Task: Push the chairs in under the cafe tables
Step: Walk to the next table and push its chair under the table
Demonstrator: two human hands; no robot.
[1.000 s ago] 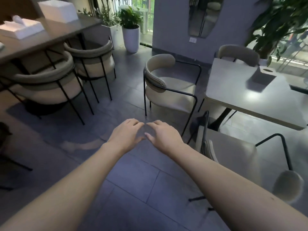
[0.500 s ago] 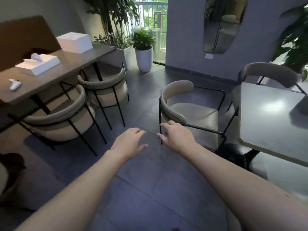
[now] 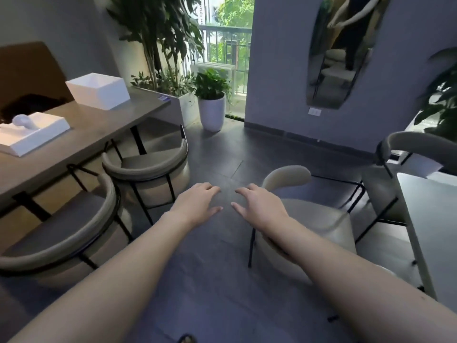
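Observation:
A cream chair with a black frame (image 3: 319, 219) stands out on the floor, left of the pale cafe table (image 3: 430, 231) at the right edge. My right hand (image 3: 259, 206) hovers open just above and left of its curved backrest, holding nothing. My left hand (image 3: 197, 204) is open beside it, over the floor. Two more cream chairs, one near (image 3: 61, 233) and one farther (image 3: 150, 169), sit against the long brown table (image 3: 81, 142) on the left. Another chair (image 3: 415, 144) stands behind the pale table.
White boxes (image 3: 99, 90) sit on the brown table. A white potted plant (image 3: 212, 105) and a planter stand by the balcony door. A mirror (image 3: 338, 53) hangs on the grey wall. Dark tiled floor lies between the two tables.
The view has lifted and moved forward, so the cream chair now lies under my right forearm. Both hands have spread a little apart and stay empty.

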